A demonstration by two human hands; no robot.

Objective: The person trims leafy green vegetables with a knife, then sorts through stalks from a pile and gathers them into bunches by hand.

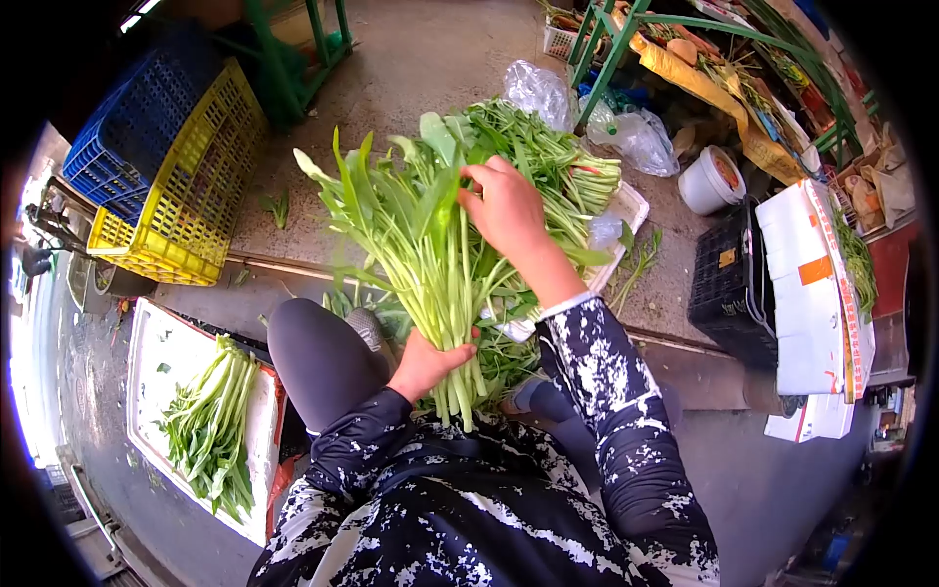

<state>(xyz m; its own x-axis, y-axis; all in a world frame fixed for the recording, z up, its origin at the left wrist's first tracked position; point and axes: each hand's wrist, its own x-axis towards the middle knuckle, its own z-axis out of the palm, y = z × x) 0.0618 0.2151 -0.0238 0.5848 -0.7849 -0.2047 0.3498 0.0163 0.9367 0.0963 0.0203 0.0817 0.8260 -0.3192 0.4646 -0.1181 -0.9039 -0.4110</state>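
A bunch of leafy greens point(430, 264) with long pale stems stands upright in front of me, leaves pointing away. My left hand point(430, 364) is wrapped round the stems near their lower ends. Higher up, my right hand point(504, 203) has its thumb and fingers pinched at the leaves on the bunch's right side; its fingertips are partly against the leaves. Behind the bunch, more greens point(577, 176) lie piled on a white foam tray point(634, 210). Loose leaves point(509, 362) show below the bunch, between my legs.
At the left, a white foam box point(147, 382) holds another bunch of greens point(210, 430). Yellow point(186, 186) and blue point(137, 117) crates stand at the upper left. On the right are a white bucket point(702, 186), a black crate point(724, 284) and a white foam box point(807, 284).
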